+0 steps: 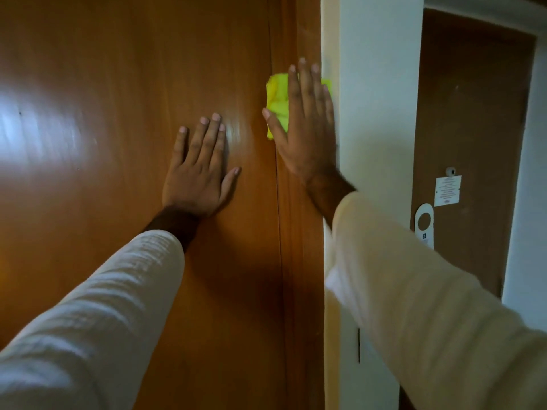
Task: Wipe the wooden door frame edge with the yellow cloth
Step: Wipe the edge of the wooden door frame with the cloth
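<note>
Flat-palmed, fingers spread, the right hand (307, 125) presses the yellow cloth (278, 99) against the wooden door frame edge (299, 261) at one o'clock of the bare, splayed left hand (201, 170) — wiping seems underway, the lower stretch probably left.

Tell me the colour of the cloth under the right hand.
Bright yellow cloth, pressed flat by the right hand; head view.
</note>
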{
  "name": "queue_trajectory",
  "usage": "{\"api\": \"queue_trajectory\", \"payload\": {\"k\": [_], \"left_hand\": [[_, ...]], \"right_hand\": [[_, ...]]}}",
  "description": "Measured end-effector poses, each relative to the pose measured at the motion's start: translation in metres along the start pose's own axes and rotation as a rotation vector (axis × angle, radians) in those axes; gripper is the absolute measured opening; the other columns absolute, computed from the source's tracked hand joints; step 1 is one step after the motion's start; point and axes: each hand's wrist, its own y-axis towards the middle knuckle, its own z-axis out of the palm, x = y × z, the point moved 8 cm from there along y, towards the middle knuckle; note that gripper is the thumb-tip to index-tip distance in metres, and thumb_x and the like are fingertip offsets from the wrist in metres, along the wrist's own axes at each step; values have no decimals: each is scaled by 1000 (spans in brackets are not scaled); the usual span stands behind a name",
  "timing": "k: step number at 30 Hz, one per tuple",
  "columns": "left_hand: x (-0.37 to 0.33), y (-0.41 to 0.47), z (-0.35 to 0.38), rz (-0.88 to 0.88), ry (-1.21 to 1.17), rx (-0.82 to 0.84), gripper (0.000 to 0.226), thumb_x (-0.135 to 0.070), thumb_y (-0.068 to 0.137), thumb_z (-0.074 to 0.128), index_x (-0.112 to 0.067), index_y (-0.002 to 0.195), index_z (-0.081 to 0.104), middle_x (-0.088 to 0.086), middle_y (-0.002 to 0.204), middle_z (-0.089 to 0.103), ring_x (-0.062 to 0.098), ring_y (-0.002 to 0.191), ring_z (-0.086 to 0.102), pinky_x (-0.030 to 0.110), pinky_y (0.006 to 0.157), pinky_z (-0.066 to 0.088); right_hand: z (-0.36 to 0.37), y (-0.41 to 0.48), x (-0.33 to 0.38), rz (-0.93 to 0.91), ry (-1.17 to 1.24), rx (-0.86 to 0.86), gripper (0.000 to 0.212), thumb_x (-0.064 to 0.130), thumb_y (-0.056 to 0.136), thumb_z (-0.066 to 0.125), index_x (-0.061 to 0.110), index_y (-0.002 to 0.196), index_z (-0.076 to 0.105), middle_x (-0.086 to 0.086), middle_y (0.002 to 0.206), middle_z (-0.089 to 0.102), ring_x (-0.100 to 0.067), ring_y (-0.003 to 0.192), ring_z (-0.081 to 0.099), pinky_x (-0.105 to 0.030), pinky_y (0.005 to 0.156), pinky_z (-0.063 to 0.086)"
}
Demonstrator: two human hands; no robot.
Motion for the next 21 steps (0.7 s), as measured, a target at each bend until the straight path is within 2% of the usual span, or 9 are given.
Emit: {"api": "queue_trajectory", "payload": {"k": [7, 13, 17, 19, 21], "left_hand": [[0, 1, 0, 8, -12, -1, 80, -58, 108, 21, -5, 167, 10, 14, 178, 6, 29, 166, 6, 55, 133, 11], [0, 1, 0, 2, -7, -2, 81, -58, 108, 22, -4, 167, 11, 15, 178, 7, 30, 166, 8, 56, 133, 11], [0, 1, -1, 2, -7, 0, 81, -58, 108, 21, -4, 167, 11, 15, 178, 8, 30, 166, 8, 56, 133, 12], [0, 1, -1, 3, -9, 0, 81, -58, 108, 21, -4, 167, 12, 15, 178, 9, 30, 166, 9, 56, 132, 13], [1, 1, -2, 5, -13, -4, 81, -58, 108, 21, -4, 167, 13, 15, 177, 9, 30, 166, 9, 56, 133, 13]], "right_hand": [[13, -178, -2, 49, -28, 210, 77, 58, 104, 39, 16, 164, 16, -5, 174, 11, -24, 162, 4, -45, 131, 14], [29, -323, -9, 39, -77, 262, 73, 52, 101, 46, 14, 160, 26, -8, 169, 25, -28, 157, 24, -45, 128, 21], [32, -349, -11, 8, -86, 273, 69, 49, 102, 40, 11, 158, 31, -11, 168, 28, -30, 157, 26, -44, 129, 18], [33, -341, -11, 12, -86, 275, 70, 49, 101, 41, 13, 159, 27, -9, 169, 25, -30, 157, 24, -43, 130, 14], [32, -319, -9, 23, -70, 275, 71, 50, 101, 43, 16, 160, 23, -6, 169, 20, -28, 157, 21, -44, 129, 16]]}}
